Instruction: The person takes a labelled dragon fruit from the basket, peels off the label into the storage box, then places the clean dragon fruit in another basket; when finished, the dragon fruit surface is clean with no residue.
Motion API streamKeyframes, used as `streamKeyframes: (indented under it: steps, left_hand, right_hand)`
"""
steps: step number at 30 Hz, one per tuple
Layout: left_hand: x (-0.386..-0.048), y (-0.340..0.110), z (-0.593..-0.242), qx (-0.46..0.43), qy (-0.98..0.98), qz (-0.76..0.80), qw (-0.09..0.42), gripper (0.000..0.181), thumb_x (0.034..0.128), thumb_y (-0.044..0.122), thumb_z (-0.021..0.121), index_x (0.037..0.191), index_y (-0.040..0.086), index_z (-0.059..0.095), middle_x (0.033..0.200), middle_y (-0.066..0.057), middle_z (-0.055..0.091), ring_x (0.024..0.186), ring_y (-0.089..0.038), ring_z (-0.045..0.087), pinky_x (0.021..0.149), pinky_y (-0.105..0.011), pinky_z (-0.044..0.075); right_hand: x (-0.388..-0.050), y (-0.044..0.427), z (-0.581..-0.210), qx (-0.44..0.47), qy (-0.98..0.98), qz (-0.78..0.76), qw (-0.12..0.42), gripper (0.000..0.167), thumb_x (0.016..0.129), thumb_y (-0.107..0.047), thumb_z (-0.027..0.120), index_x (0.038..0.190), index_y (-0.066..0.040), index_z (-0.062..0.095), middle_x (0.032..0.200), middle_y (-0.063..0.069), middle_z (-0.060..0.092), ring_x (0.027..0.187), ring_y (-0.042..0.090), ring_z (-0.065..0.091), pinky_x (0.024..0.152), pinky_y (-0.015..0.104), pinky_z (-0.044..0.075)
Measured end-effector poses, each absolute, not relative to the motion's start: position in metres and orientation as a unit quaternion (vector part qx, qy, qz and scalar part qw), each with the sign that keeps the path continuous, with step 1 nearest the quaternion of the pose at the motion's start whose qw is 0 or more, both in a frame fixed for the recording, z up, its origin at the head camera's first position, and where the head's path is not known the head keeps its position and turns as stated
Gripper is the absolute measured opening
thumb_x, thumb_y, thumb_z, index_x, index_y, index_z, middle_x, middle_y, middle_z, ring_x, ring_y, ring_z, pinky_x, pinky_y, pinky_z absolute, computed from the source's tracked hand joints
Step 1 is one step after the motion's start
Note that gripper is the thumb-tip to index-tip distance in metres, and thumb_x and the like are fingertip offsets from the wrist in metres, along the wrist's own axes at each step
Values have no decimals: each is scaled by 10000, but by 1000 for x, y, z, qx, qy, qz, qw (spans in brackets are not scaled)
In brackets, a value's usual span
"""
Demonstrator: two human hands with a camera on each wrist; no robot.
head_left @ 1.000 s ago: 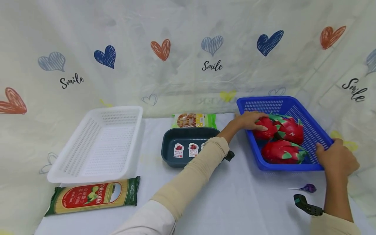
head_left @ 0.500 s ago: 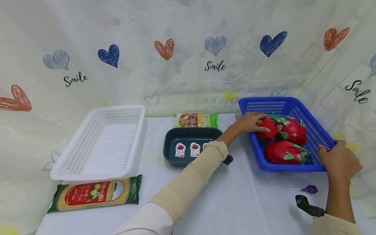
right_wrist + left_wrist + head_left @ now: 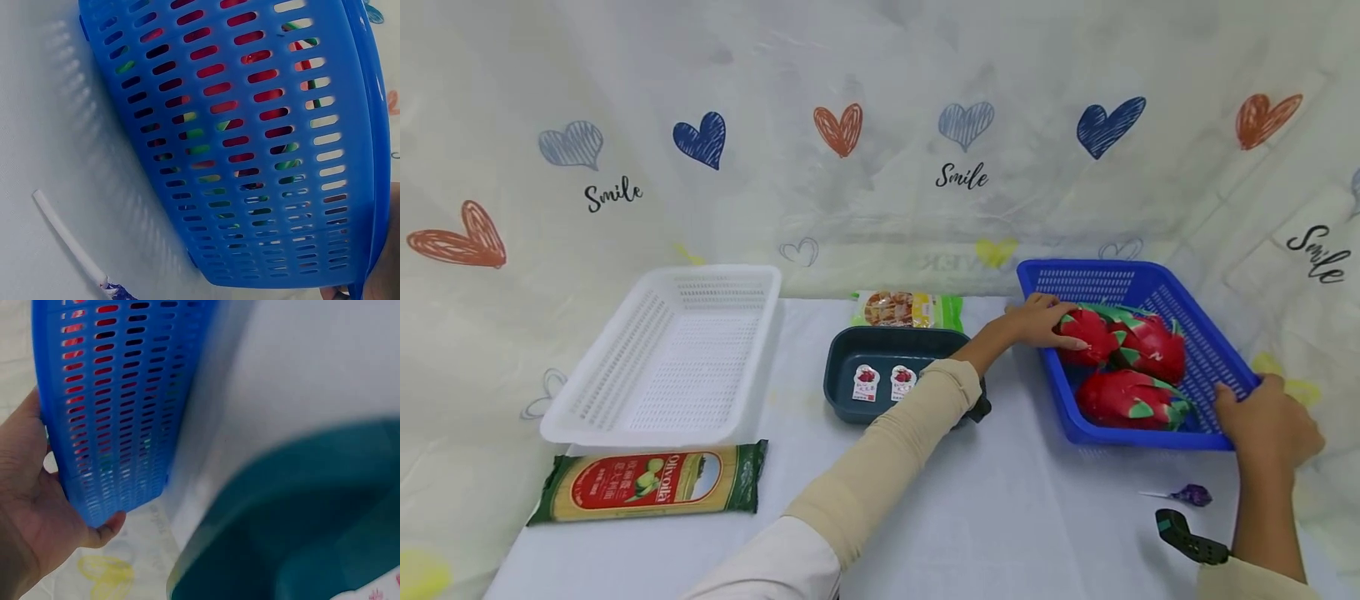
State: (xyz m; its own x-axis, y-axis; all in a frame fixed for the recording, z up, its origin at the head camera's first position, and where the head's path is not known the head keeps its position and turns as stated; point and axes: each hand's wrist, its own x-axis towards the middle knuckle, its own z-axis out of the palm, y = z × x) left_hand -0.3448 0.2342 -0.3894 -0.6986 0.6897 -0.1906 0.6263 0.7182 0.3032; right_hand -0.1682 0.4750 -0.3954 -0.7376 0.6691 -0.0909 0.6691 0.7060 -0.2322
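Note:
A blue plastic basket point(image 3: 1206, 333) with slotted walls stands on the right of the table. Inside lie three red dragon fruits with green scales: one at the front point(image 3: 1131, 398), one at the back right point(image 3: 1152, 348) and one at the back left point(image 3: 1088, 335). My left hand point(image 3: 1037, 322) grips the basket's left rim, its fingers close to the back-left fruit. The left wrist view shows that hand point(image 3: 44, 519) around the rim from outside. My right hand point(image 3: 1273, 423) holds the rim at the front right corner; only a sliver of it shows in the right wrist view.
A white basket point(image 3: 647, 439) stands at the left, with a pasta packet point(image 3: 651, 482) before it. A dark teal tray point(image 3: 842, 412) with stickers sits mid-table, partly behind my left forearm. Behind it is a green food packet point(image 3: 910, 310). A purple lollipop point(image 3: 1195, 495) lies at right.
The head view has shifted, so the whole scene sits a little further right. Both hands keep their places on the blue basket, and the fruits stay where they were inside it.

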Motion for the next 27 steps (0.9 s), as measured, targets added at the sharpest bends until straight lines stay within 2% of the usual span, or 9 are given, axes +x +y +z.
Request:
streamKeyframes:
  steps: [4,8,13,19,24,27]
  left_hand:
    - [-344,229,-386,360,914,82,167,794,899,703,433,1550,401,92,1621,115,108,1497,-98,29,1198,-484,203]
    - [-346,219,-375,362,910,54,194,825,904,708,416,1553,393,15,1642,77,17,1525,-166,-48,1212,-480,177]
    - [-349,200,-352,353,909,6,220,882,880,750,404,1548,406,-58,1650,65,-82,1528,-230,-112,1222,-483,168]
    - [-349,159,-327,349,921,-23,172,901,868,761,411,1560,381,-24,1658,22,6,1533,-282,-3,1200,-536,198]
    - [-344,120,-309,337,930,-7,144,866,891,747,378,1565,360,-4,1659,-20,38,1528,-332,25,1185,-621,145]
    - [-339,97,-302,329,937,-6,121,838,906,738,360,1568,349,23,1654,-43,68,1521,-355,54,1164,-660,145]
  right_hand:
    - [-171,477,-400,-368,-922,124,-4,695,1010,-365,345,1462,130,162,1237,454,409,1019,556,477,785,553,431]
    - [-176,478,-403,-383,-915,128,0,727,1009,-385,291,1434,190,159,1279,465,413,1096,582,478,829,575,443]
    - [-179,479,-402,-400,-902,155,40,715,1007,-376,241,1416,206,166,1289,465,412,1123,588,457,871,605,412]
    - [-181,482,-395,-401,-894,182,86,655,997,-348,263,1413,157,225,1302,448,406,1125,589,440,875,631,378]
    - [-182,484,-391,-405,-883,202,128,619,993,-306,268,1437,125,253,1379,426,354,1248,581,372,993,674,332]
    - [-185,484,-390,-413,-873,207,156,584,1008,-272,244,1444,117,258,1438,413,288,1353,555,263,1085,701,222]
